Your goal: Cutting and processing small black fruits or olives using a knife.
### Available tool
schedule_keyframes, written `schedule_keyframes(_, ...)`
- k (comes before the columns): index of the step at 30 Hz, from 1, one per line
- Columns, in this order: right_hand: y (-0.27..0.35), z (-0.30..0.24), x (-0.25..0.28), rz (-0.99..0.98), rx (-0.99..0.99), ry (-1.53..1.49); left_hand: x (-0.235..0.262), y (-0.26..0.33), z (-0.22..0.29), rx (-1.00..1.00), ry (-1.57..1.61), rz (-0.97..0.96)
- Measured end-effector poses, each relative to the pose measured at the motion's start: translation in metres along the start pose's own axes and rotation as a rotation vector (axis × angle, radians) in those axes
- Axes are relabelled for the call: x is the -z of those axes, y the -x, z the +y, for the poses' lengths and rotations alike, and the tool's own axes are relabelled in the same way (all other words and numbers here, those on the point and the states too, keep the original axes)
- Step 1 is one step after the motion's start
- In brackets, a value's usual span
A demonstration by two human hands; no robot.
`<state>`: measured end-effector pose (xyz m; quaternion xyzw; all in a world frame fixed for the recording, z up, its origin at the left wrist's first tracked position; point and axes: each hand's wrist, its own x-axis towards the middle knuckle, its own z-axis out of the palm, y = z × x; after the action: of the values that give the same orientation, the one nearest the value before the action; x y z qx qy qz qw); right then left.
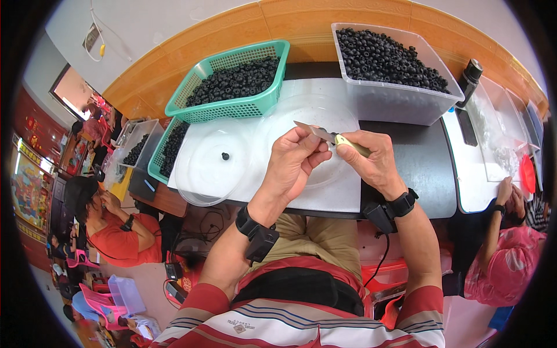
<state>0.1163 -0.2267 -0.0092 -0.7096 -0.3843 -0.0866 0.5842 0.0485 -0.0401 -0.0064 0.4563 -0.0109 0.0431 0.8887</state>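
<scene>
At the far left of the table a small clear box (141,146) holds dark round pieces, and just beside it a green basket (164,152) holds more of the same. Above them, tilted toward the wall, a larger green basket (232,107) is filled with the same small black rings. In front of it lies a clear round lid (203,168) on a white board (342,194) — one single black ring (225,156) sits near its middle. A second clear round dish (325,113) overlaps it to the right.

The left hand (293,159) is curled shut, fingertips pinched together right against the blade of a small knife (331,137); whether a ring is held in the pinch cannot be told. The right hand (371,159) is clamped on the knife's pale yellow handle, blade pointing left — so the knife bridges the two hands, above the clear dish. Both wrists carry black bands.

Behind the right hand stands a big clear tub (400,101), heaped with black rings. Right of it, a dark bottle (469,81), then clear trays (499,133) along the table's edge.
</scene>
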Motion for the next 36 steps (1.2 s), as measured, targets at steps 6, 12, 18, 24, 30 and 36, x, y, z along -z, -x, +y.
schedule_keyframes(6, 0.001, -0.003, 0.000, -0.006, 0.021, -0.018, 0.004, 0.004, -0.001, -0.011, 0.050, -0.019)
schedule_keyframes(12, -0.003, 0.016, 0.015, 0.181, -0.157, -0.029, -0.009, 0.017, 0.005, -0.005, 0.087, -0.185)
schedule_keyframes(18, -0.001, 0.005, 0.009, 0.124, -0.107, -0.061, -0.003, 0.017, 0.007, 0.001, 0.122, -0.126)
schedule_keyframes(24, 0.000, 0.007, 0.008, 0.099, -0.107, -0.018, 0.000, 0.021, 0.009, 0.026, 0.130, -0.072)
schedule_keyframes(30, 0.001, 0.007, 0.006, 0.103, -0.080, -0.013, 0.010, 0.037, 0.028, -0.103, -0.184, 0.079)
schedule_keyframes(36, 0.001, 0.004, 0.008, 0.097, -0.099, -0.025, 0.053, 0.048, 0.071, -0.453, -1.172, 0.434)
